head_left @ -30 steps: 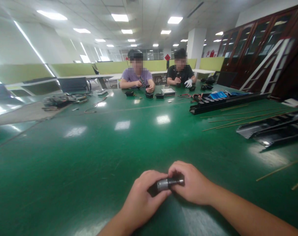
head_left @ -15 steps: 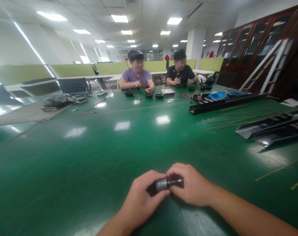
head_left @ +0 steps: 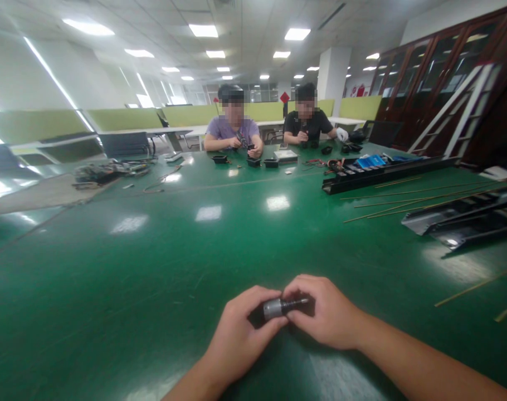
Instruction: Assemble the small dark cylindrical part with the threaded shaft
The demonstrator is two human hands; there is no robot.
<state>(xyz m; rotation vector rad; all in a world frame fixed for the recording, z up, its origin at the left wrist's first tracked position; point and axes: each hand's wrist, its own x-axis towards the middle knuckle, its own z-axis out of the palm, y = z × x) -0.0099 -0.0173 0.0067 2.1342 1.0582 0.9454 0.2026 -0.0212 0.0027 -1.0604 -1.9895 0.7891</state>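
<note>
A small metal cylinder with a dark shaft, a little motor-like part (head_left: 278, 307), lies between both my hands just above the green table (head_left: 161, 267). My left hand (head_left: 240, 334) is closed round its silver body from the left. My right hand (head_left: 324, 312) pinches the dark shaft end from the right, fingers curled. The rest of the part is hidden under my fingers.
Two people (head_left: 232, 125) sit at the table's far end with small black parts (head_left: 253, 161). Long black trays (head_left: 379, 174) and thin brass rods (head_left: 404, 203) lie on the right. A pile of cables (head_left: 103, 171) sits far left.
My hands stay in place, with the part tilted slightly up at its left end. The far person on the right moved a gloved hand out to the right.
</note>
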